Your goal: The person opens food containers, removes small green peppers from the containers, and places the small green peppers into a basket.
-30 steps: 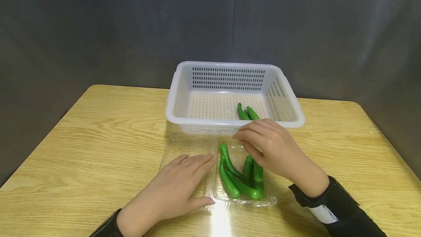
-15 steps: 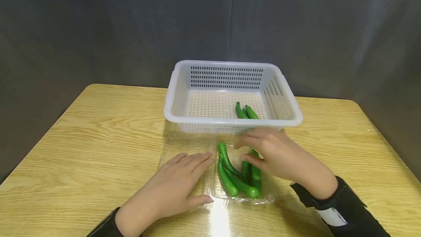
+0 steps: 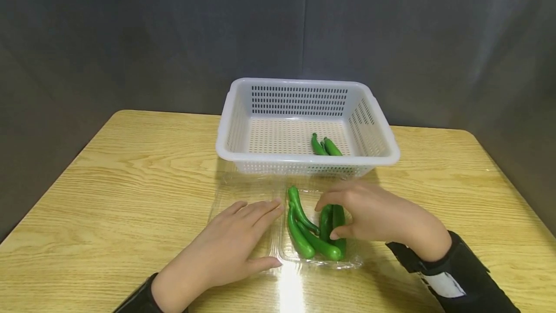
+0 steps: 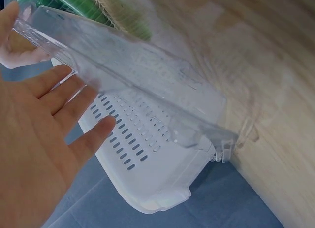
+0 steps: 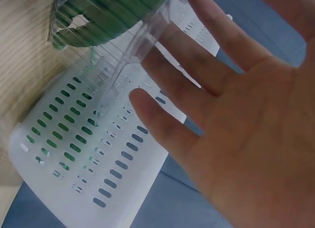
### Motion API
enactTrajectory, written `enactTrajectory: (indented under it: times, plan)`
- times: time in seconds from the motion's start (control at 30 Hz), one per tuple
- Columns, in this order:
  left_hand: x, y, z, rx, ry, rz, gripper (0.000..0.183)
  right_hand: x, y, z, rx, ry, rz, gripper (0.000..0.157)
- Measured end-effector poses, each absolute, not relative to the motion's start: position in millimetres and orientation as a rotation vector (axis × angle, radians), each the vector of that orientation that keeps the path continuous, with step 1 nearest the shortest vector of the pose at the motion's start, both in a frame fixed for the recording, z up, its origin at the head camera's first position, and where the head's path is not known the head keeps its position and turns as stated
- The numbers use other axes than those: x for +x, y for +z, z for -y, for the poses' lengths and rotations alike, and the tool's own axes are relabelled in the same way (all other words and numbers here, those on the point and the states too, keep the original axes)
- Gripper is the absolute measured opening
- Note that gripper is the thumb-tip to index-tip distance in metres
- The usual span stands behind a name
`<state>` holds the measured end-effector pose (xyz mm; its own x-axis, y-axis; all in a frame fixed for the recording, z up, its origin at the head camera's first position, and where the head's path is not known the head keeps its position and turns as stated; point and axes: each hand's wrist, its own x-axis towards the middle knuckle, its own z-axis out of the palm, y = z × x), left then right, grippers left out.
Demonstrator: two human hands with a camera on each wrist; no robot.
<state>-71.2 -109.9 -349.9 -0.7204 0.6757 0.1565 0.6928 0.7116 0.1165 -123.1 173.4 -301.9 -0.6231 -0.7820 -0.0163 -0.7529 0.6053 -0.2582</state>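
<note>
1. My left hand (image 3: 223,252) is lying palm down over the left half of a clear plastic box (image 3: 309,202), its fingers stretching out nearly straight.
2. My right hand (image 3: 378,214) is arching over the right half, thumb and forefinger curving around the green peppers (image 3: 300,238) at that side; I cannot tell whether they are pinching one.
3. These peppers are lying in the box's right half, the left ones curving in plain view, the right ones lying partly under my hand.
4. Just behind the box, a white basket (image 3: 304,160) is standing on the table (image 3: 108,197), with more peppers (image 3: 332,147) lying inside near its front wall.
</note>
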Motion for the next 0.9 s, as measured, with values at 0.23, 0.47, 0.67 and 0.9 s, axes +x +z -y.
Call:
enactTrajectory:
  times: [0.23, 0.47, 0.67, 0.9]
  plan:
    - [-70.9, -350.8, 110.0, -1.128, -0.251, 2.808, 0.084, -121.4, -302.5, -173.3, -1.221, -0.296, -2.661, 0.042]
    - [-71.1, -350.5, 109.9, -1.124, -0.260, 2.817, 0.084, -117.3, -304.2, -169.2, -1.129, -0.211, -2.687, 0.049]
    - [-71.3, -350.9, 110.0, -1.117, -0.254, 2.818, 0.085, -115.4, -307.9, -166.7, -1.073, -0.127, -2.719, 0.052]
    - [-71.9, -350.8, 110.2, -1.122, -0.256, 2.826, 0.084, -114.9, -312.0, -165.7, -1.111, -0.102, -2.751, 0.045]
